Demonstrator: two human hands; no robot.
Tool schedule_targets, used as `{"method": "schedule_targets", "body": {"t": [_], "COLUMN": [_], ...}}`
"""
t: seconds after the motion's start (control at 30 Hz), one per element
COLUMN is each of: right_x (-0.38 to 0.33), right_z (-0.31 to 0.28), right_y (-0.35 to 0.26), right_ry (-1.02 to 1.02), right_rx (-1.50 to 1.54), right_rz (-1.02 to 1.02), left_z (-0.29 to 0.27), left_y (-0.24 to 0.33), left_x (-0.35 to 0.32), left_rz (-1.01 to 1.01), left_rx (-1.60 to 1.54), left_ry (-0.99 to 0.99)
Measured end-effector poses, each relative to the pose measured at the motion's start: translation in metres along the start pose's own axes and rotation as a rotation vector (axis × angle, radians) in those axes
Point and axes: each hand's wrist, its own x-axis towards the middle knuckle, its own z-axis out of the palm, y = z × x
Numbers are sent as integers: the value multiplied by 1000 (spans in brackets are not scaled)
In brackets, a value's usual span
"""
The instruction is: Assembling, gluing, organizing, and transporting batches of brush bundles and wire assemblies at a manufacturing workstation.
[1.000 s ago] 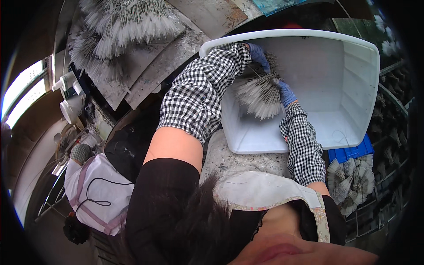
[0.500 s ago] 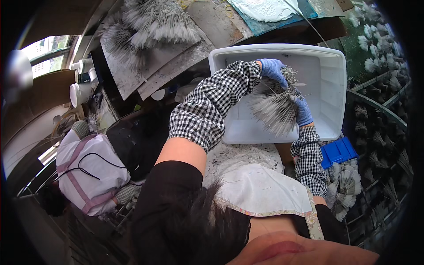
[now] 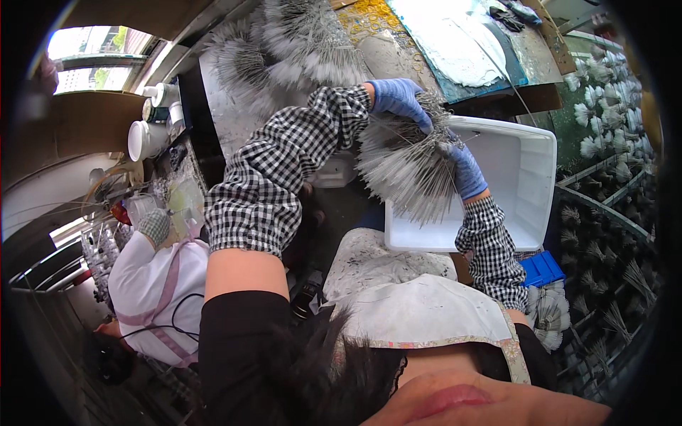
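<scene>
Both hands, in blue gloves, grip a thick bundle of wire-stemmed brushes (image 3: 410,167) with pale bristles fanning down and to the left. My left hand (image 3: 402,101) is closed over the bundle's upper side, where the thin wire ends bunch. From the right, my right hand (image 3: 465,167) is wrapped round the gathered wires, its fingertips partly hidden. The bundle hangs over the left rim of a white plastic tub (image 3: 529,181), above my lap.
Piles of similar brushes (image 3: 312,53) lie on the board at the back. Beside them is a blue sheet with white paste (image 3: 462,53). A blue plastic box (image 3: 543,268) sits at right, near racks of brushes (image 3: 604,248). At left, a co-worker in a white apron (image 3: 160,302) bends over.
Both hands have carried the brush bundle left, from over the tub's inside to its left rim. The view has shifted, showing more of the back table. The co-worker's arm has moved.
</scene>
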Motion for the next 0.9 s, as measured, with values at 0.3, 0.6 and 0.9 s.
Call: {"method": "schedule_targets", "body": {"t": [0.3,0.6,0.9], "right_x": [192,378,410], "right_z": [151,225,243], "right_y": [-9,18,41], "right_ry": [-230,-51,415], "right_rx": [148,176,-495], "right_rz": [-2,26,64], "left_z": [-222,-375,-361], "left_y": [-93,-193,-261], "left_x": [-41,21,49], "left_rz": [-7,-198,-304], "left_rx": [-47,529,1008], "left_ry": [-17,136,326]}}
